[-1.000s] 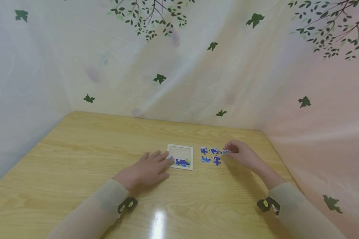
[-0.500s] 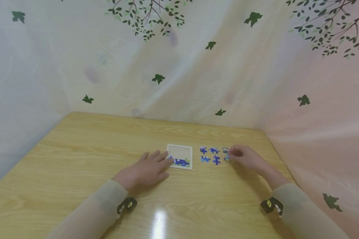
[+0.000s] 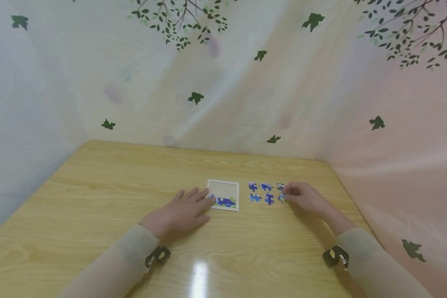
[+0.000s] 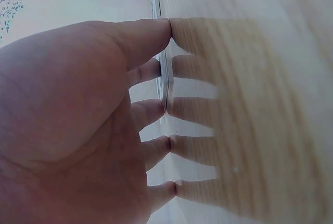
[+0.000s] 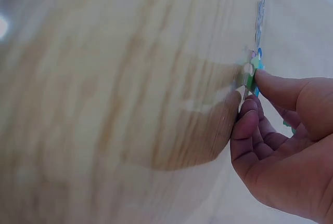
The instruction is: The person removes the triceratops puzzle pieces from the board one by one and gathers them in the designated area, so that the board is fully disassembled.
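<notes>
My left hand (image 3: 184, 210) lies with fingers spread, some fingertips on the left edge of a white puzzle frame (image 3: 237, 198). In the left wrist view its fingertips (image 4: 165, 145) touch the table and the thin frame edge. Joined blue and green pieces (image 3: 226, 202) fill the frame's near part; its far part shows bare backing. My right hand (image 3: 306, 198) pinches a blue-green puzzle piece (image 3: 282, 197) at the near right of the loose group. In the right wrist view the thumb bears on that piece (image 5: 251, 76) close to the tabletop, other fingers curled below.
Between the frame and my right hand lie several loose pieces (image 3: 255, 198) in two rows, one piece (image 3: 279, 186) just beyond my right fingers. The wooden table (image 3: 141, 165) ends at a pale curtain (image 3: 152, 103) with leaf prints. Each sleeve carries a wrist camera (image 3: 157, 255).
My right hand has brought the pinched piece toward me to the near row, then slightly left beside the others. The piece behind it came into sight. My left hand stays put.
</notes>
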Demonstrator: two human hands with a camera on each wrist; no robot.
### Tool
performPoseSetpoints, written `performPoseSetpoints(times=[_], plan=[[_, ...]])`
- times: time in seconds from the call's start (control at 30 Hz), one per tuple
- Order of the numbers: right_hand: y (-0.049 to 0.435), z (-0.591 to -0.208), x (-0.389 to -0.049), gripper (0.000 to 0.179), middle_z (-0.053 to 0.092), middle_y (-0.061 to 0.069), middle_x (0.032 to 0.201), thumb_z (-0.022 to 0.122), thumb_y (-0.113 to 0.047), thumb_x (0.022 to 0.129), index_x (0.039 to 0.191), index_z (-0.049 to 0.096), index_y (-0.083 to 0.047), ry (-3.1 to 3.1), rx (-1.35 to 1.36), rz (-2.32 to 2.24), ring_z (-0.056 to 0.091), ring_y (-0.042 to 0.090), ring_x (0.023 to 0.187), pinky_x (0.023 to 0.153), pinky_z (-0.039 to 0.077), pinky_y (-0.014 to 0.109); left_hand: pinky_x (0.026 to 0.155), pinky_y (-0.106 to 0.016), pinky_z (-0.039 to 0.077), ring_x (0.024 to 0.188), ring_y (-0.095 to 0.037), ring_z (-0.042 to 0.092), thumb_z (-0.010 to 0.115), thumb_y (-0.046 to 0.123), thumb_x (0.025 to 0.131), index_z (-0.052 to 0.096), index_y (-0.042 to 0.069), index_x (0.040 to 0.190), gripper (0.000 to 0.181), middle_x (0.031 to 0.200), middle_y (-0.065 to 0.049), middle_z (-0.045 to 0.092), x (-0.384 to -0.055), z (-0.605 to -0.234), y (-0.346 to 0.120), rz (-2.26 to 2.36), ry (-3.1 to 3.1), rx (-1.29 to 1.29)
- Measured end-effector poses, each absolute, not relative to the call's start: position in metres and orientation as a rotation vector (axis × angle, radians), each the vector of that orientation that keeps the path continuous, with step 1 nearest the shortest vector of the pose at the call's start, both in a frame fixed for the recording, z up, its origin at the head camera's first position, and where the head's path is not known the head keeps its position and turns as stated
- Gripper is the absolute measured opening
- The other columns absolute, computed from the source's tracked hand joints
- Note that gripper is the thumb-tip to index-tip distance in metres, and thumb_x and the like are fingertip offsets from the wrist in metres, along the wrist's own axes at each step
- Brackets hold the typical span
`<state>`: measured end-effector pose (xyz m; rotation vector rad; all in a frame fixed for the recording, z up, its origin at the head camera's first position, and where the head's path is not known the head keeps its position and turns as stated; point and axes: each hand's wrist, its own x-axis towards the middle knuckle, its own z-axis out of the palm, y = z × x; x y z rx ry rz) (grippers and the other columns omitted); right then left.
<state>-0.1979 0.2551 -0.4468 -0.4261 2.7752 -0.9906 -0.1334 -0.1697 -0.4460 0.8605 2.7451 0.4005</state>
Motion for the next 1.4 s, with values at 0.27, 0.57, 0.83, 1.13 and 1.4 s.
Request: performPoseSetpoints(times=[0.27,0.57,0.83,1.13,1.4], plan=[[0.25,-0.448,-0.2,0.01,0.074,0.015,0.117,0.069,-0.007,0.108,0.114,0.075,-0.002,2.813,-0.434,-0.931,0.067,0.038,0.116,0.106,0.054,0.063,0.132,-0.072,0.008,0.167,-0.045,0.014,0.047,0.042,0.119,0.034,0.017,0.175,0.063,0.183,-0.014,0.019,-0.134,-0.446,-0.17,0.351,2.767,0.893],[0.25,-0.449,-0.201,0.009,0.075,0.014,0.116,0.07,-0.007,0.107,0.113,0.076,-0.002,2.816,-0.433,-0.917,0.068,0.038,0.115,0.106,0.054,0.063,0.132,-0.071,0.009,0.167,-0.045,0.014,0.047,0.042,0.119,0.034,0.017,0.175,0.063,0.183,-0.014,0.02,-0.133,-0.445,-0.169,0.343,2.77,0.889],[0.251,-0.449,-0.201,0.008,0.074,0.013,0.114,0.072,-0.008,0.107,0.112,0.076,-0.003,2.819,-0.421,-0.899,0.068,0.036,0.114,0.106,0.054,0.063,0.131,-0.072,0.008,0.167,-0.046,0.013,0.048,0.04,0.119,0.036,0.016,0.174,0.062,0.182,-0.016,0.02,-0.133,-0.444,-0.17,0.37,2.758,0.888],[0.256,-0.446,-0.2,0.013,0.074,0.011,0.116,0.07,-0.013,0.109,0.118,0.075,-0.004,2.784,-0.391,-0.945,0.068,0.036,0.118,0.108,0.054,0.061,0.131,-0.072,0.006,0.167,-0.046,0.012,0.048,0.042,0.118,0.035,0.016,0.174,0.063,0.182,-0.015,0.018,-0.134,-0.447,-0.169,0.396,2.749,0.878],[0.239,-0.423,-0.206,0.021,0.073,0.009,0.113,0.069,-0.02,0.111,0.124,0.075,-0.004,2.855,-0.398,-0.95,0.069,0.029,0.108,0.09,0.06,0.044,0.132,-0.071,0.007,0.168,-0.044,0.013,0.047,0.042,0.119,0.034,0.016,0.175,0.063,0.183,-0.014,0.019,-0.131,-0.446,-0.166,0.399,2.758,0.869]])
